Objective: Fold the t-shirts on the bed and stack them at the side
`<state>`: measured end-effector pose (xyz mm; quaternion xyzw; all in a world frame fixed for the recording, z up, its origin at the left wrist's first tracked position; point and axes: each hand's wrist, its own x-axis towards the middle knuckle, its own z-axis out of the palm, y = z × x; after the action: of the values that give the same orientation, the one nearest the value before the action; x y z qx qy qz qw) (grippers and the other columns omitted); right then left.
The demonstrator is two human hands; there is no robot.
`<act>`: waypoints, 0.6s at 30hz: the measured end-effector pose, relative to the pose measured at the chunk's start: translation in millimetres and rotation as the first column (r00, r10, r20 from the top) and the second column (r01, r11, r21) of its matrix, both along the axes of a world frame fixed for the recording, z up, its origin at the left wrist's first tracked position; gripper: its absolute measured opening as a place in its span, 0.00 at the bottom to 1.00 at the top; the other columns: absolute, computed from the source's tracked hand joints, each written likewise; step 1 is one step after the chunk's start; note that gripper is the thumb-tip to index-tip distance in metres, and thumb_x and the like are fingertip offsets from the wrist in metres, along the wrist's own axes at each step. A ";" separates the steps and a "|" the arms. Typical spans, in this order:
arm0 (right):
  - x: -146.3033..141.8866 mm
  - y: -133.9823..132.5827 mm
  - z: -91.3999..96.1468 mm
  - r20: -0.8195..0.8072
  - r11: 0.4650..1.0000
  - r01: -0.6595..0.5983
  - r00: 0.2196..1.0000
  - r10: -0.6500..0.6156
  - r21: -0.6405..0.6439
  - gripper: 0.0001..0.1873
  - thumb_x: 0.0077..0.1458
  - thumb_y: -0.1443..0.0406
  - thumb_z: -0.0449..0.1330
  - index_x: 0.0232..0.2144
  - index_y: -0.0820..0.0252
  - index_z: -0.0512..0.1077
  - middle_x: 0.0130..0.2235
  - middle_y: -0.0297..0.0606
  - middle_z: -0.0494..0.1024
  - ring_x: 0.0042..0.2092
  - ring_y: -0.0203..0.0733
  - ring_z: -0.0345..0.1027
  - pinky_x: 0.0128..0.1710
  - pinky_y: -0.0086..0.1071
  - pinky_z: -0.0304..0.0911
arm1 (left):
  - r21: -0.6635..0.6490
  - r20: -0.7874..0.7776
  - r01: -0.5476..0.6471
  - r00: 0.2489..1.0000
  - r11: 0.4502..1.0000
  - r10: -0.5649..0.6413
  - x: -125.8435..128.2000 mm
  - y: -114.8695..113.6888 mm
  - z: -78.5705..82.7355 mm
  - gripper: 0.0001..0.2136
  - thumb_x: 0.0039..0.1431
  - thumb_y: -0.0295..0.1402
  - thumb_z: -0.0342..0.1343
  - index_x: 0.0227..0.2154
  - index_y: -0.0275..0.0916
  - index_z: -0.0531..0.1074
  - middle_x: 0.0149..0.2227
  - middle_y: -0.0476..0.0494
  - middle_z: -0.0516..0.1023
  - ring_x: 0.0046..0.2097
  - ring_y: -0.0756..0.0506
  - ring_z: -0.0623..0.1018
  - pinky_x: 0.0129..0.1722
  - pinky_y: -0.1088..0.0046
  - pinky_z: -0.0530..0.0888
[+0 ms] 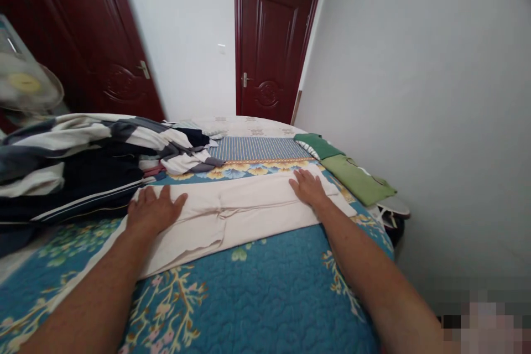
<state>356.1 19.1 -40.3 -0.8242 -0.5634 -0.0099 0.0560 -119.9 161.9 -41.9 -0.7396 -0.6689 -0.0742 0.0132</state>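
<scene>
A pale cream pair of trousers [249, 204] lies spread lengthwise across the bed, one leg over the other, with small creases near the middle. My left hand [153, 210] rests flat on its wide left end, fingers spread. Toward the narrow right end, my right hand [307, 187] presses flat on the cloth with its fingers apart. Neither hand grips the fabric. Beneath the trousers is a teal quilted bedspread [265, 293] with flower prints.
A heap of dark and striped clothes [91, 160] lies on the left of the bed. Folded green garments [352, 177] lie along the right edge, beside the wall. A fan [29, 83] stands at the far left, and a dark red door [274, 38] is beyond the bed.
</scene>
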 end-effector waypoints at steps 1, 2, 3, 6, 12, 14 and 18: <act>10.4 -1.4 -0.1 0.004 1.000 0.009 1.000 -0.009 0.014 0.36 0.74 0.47 0.40 0.74 0.57 0.56 0.77 0.47 0.53 0.76 0.55 0.43 0.73 0.60 0.42 | 0.001 0.002 0.004 1.000 1.000 -0.004 -0.6 0.8 -0.2 0.45 0.64 0.64 0.38 0.72 0.33 0.62 0.73 0.16 0.57 0.74 0.19 0.56 0.69 0.38 0.55; 20.5 -2.7 -0.3 0.007 0.999 0.017 1.000 -0.018 0.029 0.36 0.74 0.47 0.41 0.74 0.58 0.57 0.76 0.49 0.54 0.76 0.56 0.44 0.72 0.60 0.43 | 0.003 0.002 0.008 1.000 1.000 -0.008 -1.1 1.7 -0.5 0.46 0.64 0.64 0.38 0.72 0.33 0.62 0.73 0.16 0.57 0.74 0.19 0.56 0.69 0.38 0.56; 29.9 -3.8 -0.6 0.009 0.999 0.027 1.000 -0.028 0.044 0.35 0.74 0.48 0.42 0.73 0.59 0.58 0.76 0.50 0.55 0.76 0.57 0.45 0.72 0.61 0.44 | 0.003 0.000 0.011 1.000 1.000 -0.011 -1.5 2.6 -0.8 0.46 0.64 0.64 0.38 0.72 0.33 0.62 0.73 0.16 0.57 0.74 0.19 0.56 0.69 0.37 0.56; 50.8 -5.3 -1.9 0.011 0.995 0.069 0.998 -0.070 0.066 0.35 0.74 0.48 0.43 0.72 0.60 0.60 0.75 0.52 0.56 0.75 0.57 0.47 0.71 0.60 0.46 | -0.004 -0.019 0.014 1.000 1.000 -0.014 -2.6 3.5 -1.4 0.46 0.64 0.64 0.38 0.72 0.33 0.62 0.73 0.15 0.58 0.74 0.18 0.57 0.68 0.37 0.57; 55.0 -7.2 -1.5 0.019 0.963 0.164 0.985 -0.172 0.213 0.31 0.75 0.52 0.44 0.67 0.64 0.68 0.72 0.54 0.64 0.71 0.52 0.57 0.69 0.47 0.51 | 0.064 -0.111 0.082 0.991 0.995 -0.075 1.0 -9.1 12.9 0.41 0.67 0.58 0.37 0.68 0.28 0.66 0.66 0.13 0.68 0.67 0.19 0.67 0.64 0.39 0.63; 52.5 -10.4 2.0 0.015 0.936 0.172 0.983 -0.185 0.306 0.29 0.75 0.56 0.43 0.63 0.67 0.71 0.68 0.54 0.69 0.68 0.49 0.62 0.68 0.41 0.52 | 0.123 -0.152 0.118 0.983 0.985 -0.099 6.6 -17.3 23.9 0.37 0.68 0.54 0.38 0.65 0.28 0.69 0.64 0.15 0.71 0.65 0.21 0.70 0.63 0.40 0.65; 49.2 -21.2 10.1 0.001 0.900 0.113 0.992 -0.124 0.420 0.27 0.74 0.61 0.40 0.55 0.67 0.76 0.57 0.52 0.79 0.58 0.46 0.71 0.64 0.37 0.56 | 0.208 -0.163 0.236 0.965 0.949 -0.204 25.7 -44.2 41.2 0.30 0.70 0.46 0.39 0.63 0.30 0.71 0.64 0.23 0.73 0.65 0.27 0.70 0.65 0.47 0.65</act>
<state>405.3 -2.1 -30.2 -0.8254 -0.4977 -0.1454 0.2233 -94.2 117.7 -0.7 -0.8068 -0.5666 -0.0988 0.1355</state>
